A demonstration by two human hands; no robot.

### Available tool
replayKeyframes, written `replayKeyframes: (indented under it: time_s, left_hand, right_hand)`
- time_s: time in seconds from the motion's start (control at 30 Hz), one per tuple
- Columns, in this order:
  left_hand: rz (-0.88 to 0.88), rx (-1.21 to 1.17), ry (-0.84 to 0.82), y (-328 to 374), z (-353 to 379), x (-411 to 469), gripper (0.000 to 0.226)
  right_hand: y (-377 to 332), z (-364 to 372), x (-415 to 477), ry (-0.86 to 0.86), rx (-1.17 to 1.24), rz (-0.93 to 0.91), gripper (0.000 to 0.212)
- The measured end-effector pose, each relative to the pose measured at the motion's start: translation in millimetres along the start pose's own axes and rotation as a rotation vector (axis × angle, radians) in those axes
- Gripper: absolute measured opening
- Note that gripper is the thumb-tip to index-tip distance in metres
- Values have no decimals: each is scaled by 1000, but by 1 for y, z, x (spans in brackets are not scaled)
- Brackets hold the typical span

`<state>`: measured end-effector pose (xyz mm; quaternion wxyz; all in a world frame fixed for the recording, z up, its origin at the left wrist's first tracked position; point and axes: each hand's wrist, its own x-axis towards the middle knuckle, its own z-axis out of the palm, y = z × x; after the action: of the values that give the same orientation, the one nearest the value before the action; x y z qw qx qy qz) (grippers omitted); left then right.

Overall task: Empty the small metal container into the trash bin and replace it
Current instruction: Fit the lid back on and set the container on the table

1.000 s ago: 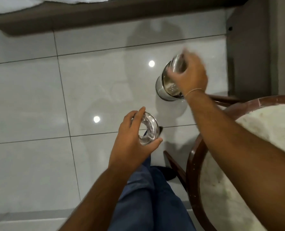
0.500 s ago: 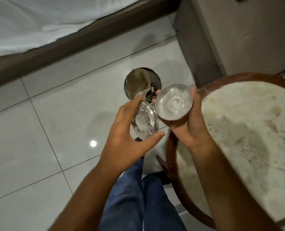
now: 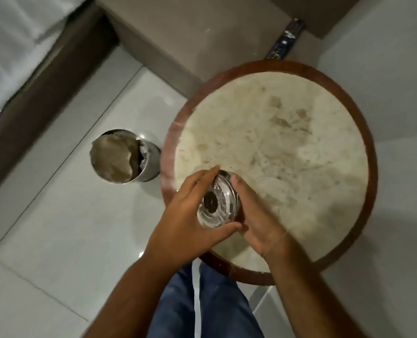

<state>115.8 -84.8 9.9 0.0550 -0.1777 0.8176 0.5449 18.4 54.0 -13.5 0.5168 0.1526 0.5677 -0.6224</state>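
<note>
Both hands now meet over the near edge of the round table (image 3: 363, 123), w/ the small metal container (image 3: 218, 200) clamped between them: left hand (image 3: 190, 215) fingers curled round its left side, thumb under; right hand (image 3: 256, 215) cupping the right. Half a sec ago the pieces were held apart over the floor near the trash bin (image 3: 125, 157). Bin's now well off to the left, so dumping looks done; prob. reassembling and setting it back.

I'm in a bedroom, maybe a hotel room: white bedding (image 3: 12, 45) on a dark bed frame (image 3: 46, 93), glossy floor tiles (image 3: 63, 228), a round marble-topped side table (image 3: 287, 147), a remote control (image 3: 285, 42).
</note>
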Motion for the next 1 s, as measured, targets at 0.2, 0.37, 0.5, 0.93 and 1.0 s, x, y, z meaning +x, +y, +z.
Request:
replayKeyframes:
  time_s: [0.2, 0.37, 0.5, 0.93, 1.0]
  left_hand:
    - [18, 55, -163, 21, 50, 34, 108]
    - [26, 125, -316, 29, 85, 56, 112]
    - [76, 368, -339, 25, 114, 72, 113]
    - [148, 929, -241, 18, 170, 111, 110]
    - [138, 934, -235, 15, 172, 107, 112]
  right_hand:
    - [4, -47, -25, 230, 132, -45, 44]
    - [16, -80, -40, 262, 295, -45, 55]
    - [32, -109, -46, 448, 238, -39, 57]
    - [81, -152, -86, 694, 385, -69, 34]
    - [76, -151, -86, 704, 328, -81, 31]
